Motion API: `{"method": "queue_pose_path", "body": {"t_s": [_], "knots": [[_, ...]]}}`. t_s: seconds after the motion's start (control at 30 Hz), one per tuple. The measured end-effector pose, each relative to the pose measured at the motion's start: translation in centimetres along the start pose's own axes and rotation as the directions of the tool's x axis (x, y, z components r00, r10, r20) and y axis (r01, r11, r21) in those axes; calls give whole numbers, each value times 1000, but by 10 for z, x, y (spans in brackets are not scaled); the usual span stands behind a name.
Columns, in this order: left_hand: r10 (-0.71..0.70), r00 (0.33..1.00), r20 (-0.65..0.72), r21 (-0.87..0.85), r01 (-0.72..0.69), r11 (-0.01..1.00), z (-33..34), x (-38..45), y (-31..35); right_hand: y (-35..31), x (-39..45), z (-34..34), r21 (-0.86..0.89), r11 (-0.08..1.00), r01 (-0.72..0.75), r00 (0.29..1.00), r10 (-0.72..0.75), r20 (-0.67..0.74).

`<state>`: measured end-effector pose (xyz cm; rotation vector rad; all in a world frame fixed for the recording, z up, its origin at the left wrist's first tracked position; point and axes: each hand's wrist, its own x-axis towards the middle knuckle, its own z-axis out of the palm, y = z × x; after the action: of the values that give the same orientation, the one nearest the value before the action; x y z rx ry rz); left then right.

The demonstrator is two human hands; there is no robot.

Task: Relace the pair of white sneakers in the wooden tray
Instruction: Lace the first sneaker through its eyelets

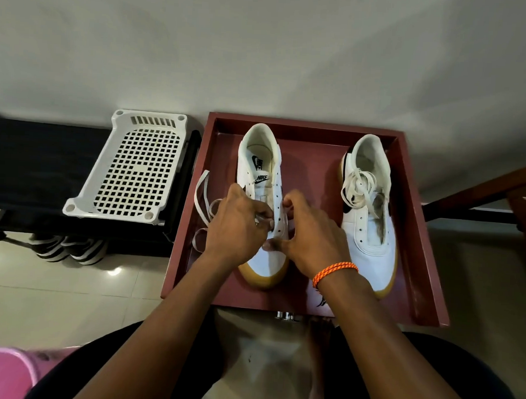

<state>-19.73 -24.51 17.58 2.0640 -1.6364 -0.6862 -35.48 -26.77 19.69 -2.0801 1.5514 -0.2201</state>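
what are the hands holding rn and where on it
Left hand pinches the white lace near its end at the left sneaker's eyelets; right hand grips that sneaker's eyelet flap.

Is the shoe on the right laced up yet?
No. The right sneaker has bare eyelets, and its lace lies bundled loosely on top of its opening.

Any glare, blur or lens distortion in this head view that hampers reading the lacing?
Head view: wide-angle bend bows the reddish wooden tray edges; glare spots sit on the glossy floor tiles; the left hand, right hand and white gum-soled sneaker read sharp.
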Motion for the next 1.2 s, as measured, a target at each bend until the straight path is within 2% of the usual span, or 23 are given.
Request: {"method": "queue_pose_path", "body": {"t_s": [0.13, 0.47, 0.63, 0.8, 0.93, 1.1, 1.2], "knots": [[-3, 998, 56, -126, 10, 992, 8, 3, -8, 2, 1, 2, 8, 1000, 30, 1000, -30, -9], [34, 994, 106, -193, -13, 981, 2, 5, -10, 6, 3, 4, 27, 997, 77, 996, -76, -34], [7, 996, 87, -179, 9, 984, 9, 9, -13, 7, 3, 7, 47, 996, 80, 996, -78, -42], [-78, 994, 72, -104, 85, 991, 19, 12, -14, 6, 3, 11, 8, 994, 106, 992, -105, -70], [-109, 991, 80, -113, 117, 987, 21, 11, -12, 8, 3, 12, -24, 992, 124, 989, -126, -77], [-98, 993, 68, -160, 108, 981, 16, 10, -13, 7, 3, 12, 4, 994, 110, 992, -109, -65], [-58, 988, 142, -207, 87, 974, 8, 13, -12, 7, 2, 11, 20, 995, 99, 994, -98, -57]]}}
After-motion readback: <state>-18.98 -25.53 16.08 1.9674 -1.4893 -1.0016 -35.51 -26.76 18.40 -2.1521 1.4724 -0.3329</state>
